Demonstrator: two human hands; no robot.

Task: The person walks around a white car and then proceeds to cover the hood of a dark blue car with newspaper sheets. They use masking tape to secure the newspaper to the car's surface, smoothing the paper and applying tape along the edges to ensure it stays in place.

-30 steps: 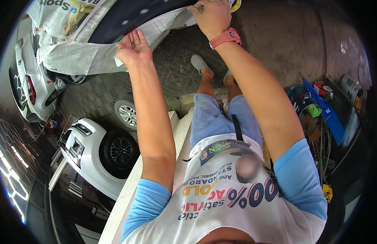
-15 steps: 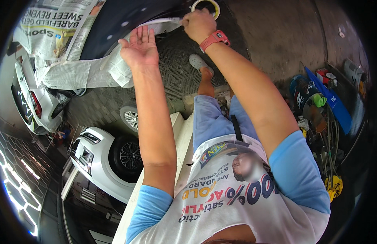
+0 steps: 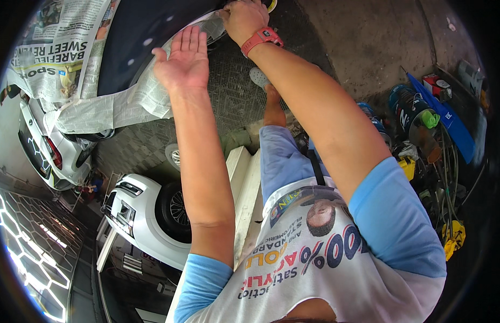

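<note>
My left hand (image 3: 185,62) is open, palm up and fingers stretched out, beside the edge of a dark glossy car panel (image 3: 131,48). A strip of newspaper (image 3: 137,99) runs along that edge, behind and to the left of this hand. Up at the top edge, my right hand (image 3: 244,21) is closed on a roll of tape (image 3: 272,5); only a yellow piece of its rim shows past the fingers. The paper's far end reaches toward the right fingers, but the exact contact is hidden. A larger newspaper sheet (image 3: 61,54) covers the panel's left part.
Patterned matting (image 3: 228,91) lies below the panel. On the right are paint cans (image 3: 403,110), a long blue piece (image 3: 449,121) and a yellow bag (image 3: 453,239). Pale beams (image 3: 242,177) stand beside my legs. A white vehicle (image 3: 147,215) and a silver car (image 3: 56,145) are at left.
My right hand has moved left and up with the roll of tape, now mostly out of view. My left hand stays open, slightly higher. The whole view has shifted a little.
</note>
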